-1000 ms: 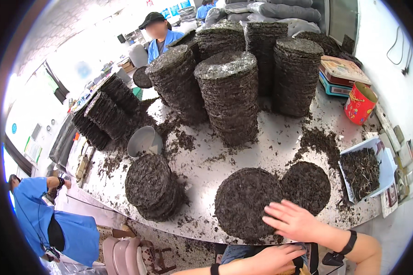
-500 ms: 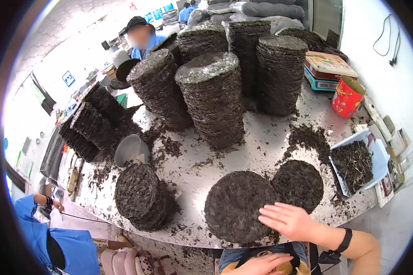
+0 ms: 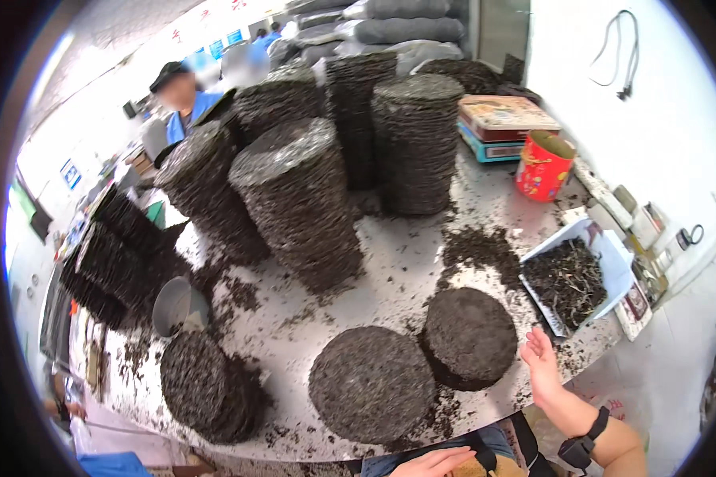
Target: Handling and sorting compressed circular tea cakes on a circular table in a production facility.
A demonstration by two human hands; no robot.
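Note:
My right hand (image 3: 542, 370) is raised over the table's right front edge, fingers stretched out, nothing in it. It is nearest to a short pile of dark round pressed cakes (image 3: 471, 338). Just left of that pile, a wide, flat, dark round cake (image 3: 371, 385) of coarse, flaky stuff lies on the metal tabletop. My left hand (image 3: 433, 463) rests low at my lap, below the table edge, with fingers flat and partly cut off by the frame; no object shows in it. Farther left stands another leaning short stack of round cakes (image 3: 207, 387).
Tall stacks of dark round cakes (image 3: 298, 203) fill the back. A grey cup (image 3: 180, 306) stands left. At right are a pale blue tub (image 3: 612, 274) of dark scraps, a red can (image 3: 544, 165) and a scale (image 3: 493, 149). Crumbs litter the table (image 3: 390, 266). Another person (image 3: 184, 103) is beyond.
The view has swung right. My right hand has lifted off the wide cake and moved right, past the short pile. My left hand stays low at my lap.

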